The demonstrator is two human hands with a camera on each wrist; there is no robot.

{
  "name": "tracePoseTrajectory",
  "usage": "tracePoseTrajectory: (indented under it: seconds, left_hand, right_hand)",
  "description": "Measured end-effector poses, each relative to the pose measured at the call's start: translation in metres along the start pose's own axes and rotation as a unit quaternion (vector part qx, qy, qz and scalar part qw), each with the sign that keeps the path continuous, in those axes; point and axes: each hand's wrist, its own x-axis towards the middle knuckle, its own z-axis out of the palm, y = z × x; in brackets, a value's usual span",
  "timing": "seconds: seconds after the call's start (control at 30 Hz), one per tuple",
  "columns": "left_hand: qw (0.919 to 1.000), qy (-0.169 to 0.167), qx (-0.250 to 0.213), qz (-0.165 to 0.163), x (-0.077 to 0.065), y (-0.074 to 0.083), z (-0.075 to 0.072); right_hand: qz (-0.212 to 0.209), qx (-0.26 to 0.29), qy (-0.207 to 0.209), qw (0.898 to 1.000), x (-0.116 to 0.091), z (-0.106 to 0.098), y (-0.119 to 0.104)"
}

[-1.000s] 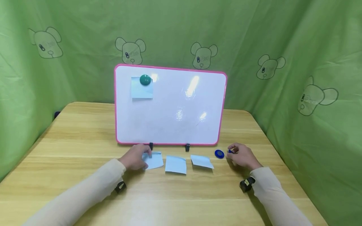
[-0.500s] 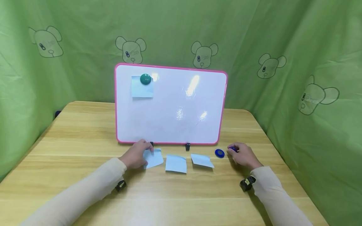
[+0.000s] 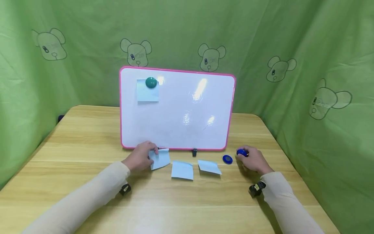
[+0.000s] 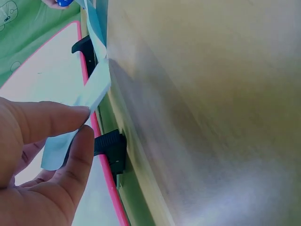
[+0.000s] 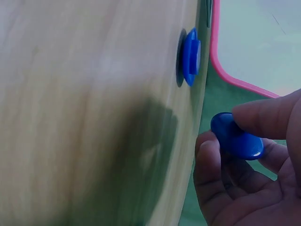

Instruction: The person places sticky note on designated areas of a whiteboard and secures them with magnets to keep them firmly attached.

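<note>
I see the left hand pinching a pale blue note between thumb and finger, now raised nearer the whiteboard; the right hand grips a blue magnet, lifted further into sight near a second magnet on the table. I judge both pieces picked up.

Green curtains printed with cartoon animal heads hang around a pale wood-grain table.
</note>
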Motion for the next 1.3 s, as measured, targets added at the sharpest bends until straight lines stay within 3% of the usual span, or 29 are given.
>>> tracePoseTrajectory:
  seconds: [0.3, 0.6, 0.83, 1.3]
  left_hand:
    - [1.0, 0.004, 0.0, -0.004, 0.001, 0.001, 0.0]
    - [0.999, 0.041, -0.008, 0.017, 0.004, 0.004, -0.005]
    - [0.999, 0.033, -0.028, -0.007, 0.008, 0.01, -0.012]
    - [0.9973, 0.052, -0.053, 0.0, 0.014, 0.021, -0.02]
  right_hand:
    - [-0.002, 0.001, 0.008, 1.0, 0.002, 0.0, -0.003]
    - [-0.011, -0.015, 0.018, 1.0, 0.003, -0.003, -0.011]
    - [-0.01, -0.005, 0.021, 1.0, 0.009, -0.003, -0.022]
    - [-0.03, 0.017, 0.023, 0.999, 0.015, -0.008, -0.037]
